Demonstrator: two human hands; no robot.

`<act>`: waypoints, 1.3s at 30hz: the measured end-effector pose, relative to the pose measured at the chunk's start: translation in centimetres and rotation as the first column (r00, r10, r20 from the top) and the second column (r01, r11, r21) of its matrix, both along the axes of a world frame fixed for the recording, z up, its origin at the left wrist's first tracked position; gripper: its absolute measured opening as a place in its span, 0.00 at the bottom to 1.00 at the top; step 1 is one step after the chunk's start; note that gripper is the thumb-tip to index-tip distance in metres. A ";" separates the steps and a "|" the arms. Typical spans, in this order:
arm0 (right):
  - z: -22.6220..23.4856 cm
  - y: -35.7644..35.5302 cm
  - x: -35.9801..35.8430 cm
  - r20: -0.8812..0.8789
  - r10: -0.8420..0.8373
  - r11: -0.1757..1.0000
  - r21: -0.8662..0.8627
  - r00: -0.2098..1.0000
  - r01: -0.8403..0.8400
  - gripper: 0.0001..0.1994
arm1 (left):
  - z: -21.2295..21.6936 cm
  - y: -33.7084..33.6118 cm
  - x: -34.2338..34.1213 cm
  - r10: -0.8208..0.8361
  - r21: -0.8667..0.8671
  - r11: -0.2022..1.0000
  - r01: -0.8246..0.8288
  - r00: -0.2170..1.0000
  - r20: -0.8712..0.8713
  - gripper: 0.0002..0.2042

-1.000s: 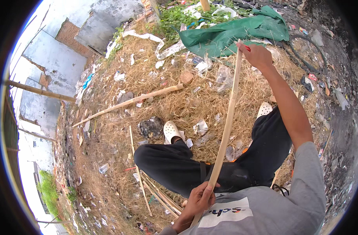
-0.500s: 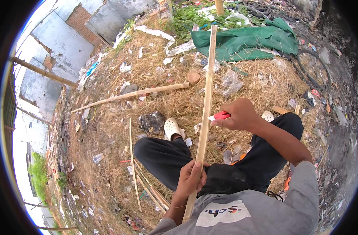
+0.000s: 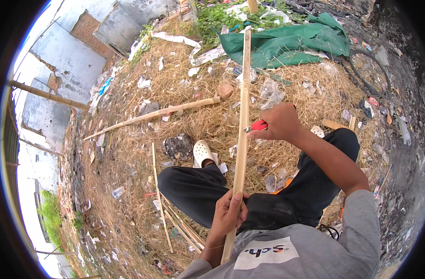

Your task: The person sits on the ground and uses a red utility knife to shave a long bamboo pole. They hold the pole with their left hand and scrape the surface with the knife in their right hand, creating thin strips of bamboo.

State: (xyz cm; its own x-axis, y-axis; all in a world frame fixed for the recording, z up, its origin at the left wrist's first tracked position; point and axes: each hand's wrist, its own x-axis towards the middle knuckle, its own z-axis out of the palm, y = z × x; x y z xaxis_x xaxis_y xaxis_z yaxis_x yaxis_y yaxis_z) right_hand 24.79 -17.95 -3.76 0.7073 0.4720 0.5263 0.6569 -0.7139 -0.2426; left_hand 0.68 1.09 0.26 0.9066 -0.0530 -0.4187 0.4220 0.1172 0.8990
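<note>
Head view: bamboo strip (image 3: 243, 116) over my lap (image 3: 268, 209).
Left fingers (image 3: 242, 215): wrapped around its near part.
Right fingers (image 3: 260, 135): clenched on red utility knife (image 3: 259, 125).
Strip: likely light, springy; best held low.

The right hand (image 3: 278, 123) had left the strip's far end, where it was a second ago, and come nearer, to the right of the middle stretch. Its red knife (image 3: 259, 125), mostly hidden by the fingers at first, now showed plainly, the blade at the right edge of the bamboo strip (image 3: 242, 139). The strip's far end had swung left across the green tarp (image 3: 291, 42), and the left hand (image 3: 230, 211) had shifted left with it.
</note>
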 end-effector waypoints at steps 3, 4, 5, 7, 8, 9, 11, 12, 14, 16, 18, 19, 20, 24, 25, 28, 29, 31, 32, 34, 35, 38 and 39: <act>0.4 -3.1 4.5 0.002 -0.168 0.985 -0.028 0.986 0.168 0.35 | -0.4 -0.3 -0.9 -0.037 -0.095 0.995 0.034 0.999 -0.031 0.16; 1.3 -2.7 4.2 -0.005 -0.153 0.988 -0.024 0.988 0.153 0.35 | -0.5 -0.2 -1.2 -0.049 -0.132 0.990 0.043 0.998 -0.041 0.16; 1.7 -2.3 3.7 -0.036 -0.135 0.991 -0.006 0.990 0.135 0.34 | -0.5 -0.1 -1.5 -0.038 -0.125 0.992 0.033 0.999 -0.038 0.16; 2.1 -1.8 1.7 -0.095 -0.094 0.995 0.018 0.991 0.096 0.34 | -0.4 -0.3 -2.0 -0.014 -0.127 0.992 0.009 0.999 -0.032 0.15; 1.8 -1.2 0.2 -0.113 -0.014 1.000 0.026 0.994 0.017 0.34 | -0.6 -0.4 -1.9 0.007 -0.124 0.992 -0.010 1.000 -0.027 0.15; 1.3 -0.6 -1.7 -0.131 0.065 0.998 0.035 0.989 -0.061 0.34 | -0.7 -0.3 -1.4 0.027 -0.122 0.992 -0.030 0.999 -0.022 0.15; 1.1 -0.5 -2.4 -0.110 0.141 0.990 0.030 0.984 -0.139 0.34 | -0.7 0.0 -1.0 0.021 -0.119 0.993 -0.022 1.000 -0.005 0.16; 0.8 -0.7 -2.1 -0.077 0.147 0.989 0.006 0.986 -0.147 0.34 | -0.7 0.0 -0.9 0.004 -0.125 0.992 -0.004 1.000 0.003 0.16; 0.5 -0.8 -1.6 -0.018 0.145 0.989 -0.009 0.989 -0.146 0.35 | -0.5 0.1 -0.6 -0.022 -0.111 0.994 0.024 1.000 0.019 0.16; 0.5 -0.6 -1.2 0.026 0.145 0.989 -0.004 0.989 -0.145 0.35 | -0.5 0.0 -0.7 -0.022 -0.084 0.996 0.024 0.999 0.027 0.16; 0.3 -0.6 -0.7 0.056 0.136 0.991 -0.009 0.989 -0.136 0.36 | -0.3 -0.1 -0.4 -0.022 -0.066 0.998 0.024 0.999 0.035 0.16; 0.0 -0.6 -0.4 0.064 0.127 0.992 -0.014 0.990 -0.127 0.36 | -0.3 -0.1 -0.3 -0.021 -0.056 0.998 0.023 0.999 0.037 0.16; -0.1 -0.6 0.0 0.072 0.119 0.993 -0.018 0.990 -0.118 0.36 | -0.2 -0.1 -0.3 -0.020 -0.043 0.999 0.021 0.999 0.035 0.16; -0.2 -1.2 1.8 0.044 0.065 0.998 -0.006 0.997 -0.065 0.35 | 0.5 -0.3 -0.4 -0.024 -0.010 1.000 0.024 1.000 0.007 0.16; -0.2 -1.4 2.1 0.049 0.047 0.999 -0.031 0.998 -0.045 0.35 | 0.5 -0.3 -0.5 -0.026 -0.009 1.000 0.026 1.000 -0.004 0.16; -0.3 -1.4 2.5 0.064 -0.015 0.999 -0.034 0.998 0.017 0.35 | 0.1 -0.2 -0.7 -0.027 -0.040 0.999 0.028 0.999 0.029 0.16; -0.3 -1.4 2.7 0.070 -0.036 0.999 -0.024 0.997 0.038 0.35 | 0.2 -0.2 -0.8 -0.032 -0.041 0.999 0.033 0.999 0.013 0.16; -0.3 -1.7 3.5 0.052 -0.078 0.996 -0.026 0.996 0.080 0.34 | 0.3 -0.3 -1.1 -0.045 -0.042 0.998 0.044 0.999 -0.018 0.16; -0.4 -1.9 3.9 0.043 -0.100 0.994 -0.027 0.994 0.101 0.34 | 0.4 -0.2 -1.1 -0.048 -0.033 0.998 0.047 0.999 -0.014 0.16; -0.9 -1.7 4.4 0.082 -0.122 0.992 0.018 0.989 0.121 0.33 | 0.4 -0.1 -1.3 -0.053 -0.016 0.998 0.053 0.999 -0.006 0.15; -0.9 -1.7 4.6 0.102 -0.133 0.991 0.039 0.986 0.130 0.33 | 0.3 -0.1 -1.4 -0.058 -0.027 0.998 0.057 0.998 -0.005 0.15; 0.1 -2.2 5.0 0.005 -0.173 0.973 -0.152 0.985 0.172 0.33 | -0.1 0.2 -1.7 -0.067 -0.056 0.996 0.066 0.998 -0.011 0.15; 0.0 -2.3 5.8 -0.059 -0.283 0.958 -0.070 0.957 0.279 0.35 | -0.3 0.3 -1.9 -0.069 -0.064 0.996 0.067 0.998 -0.014 0.15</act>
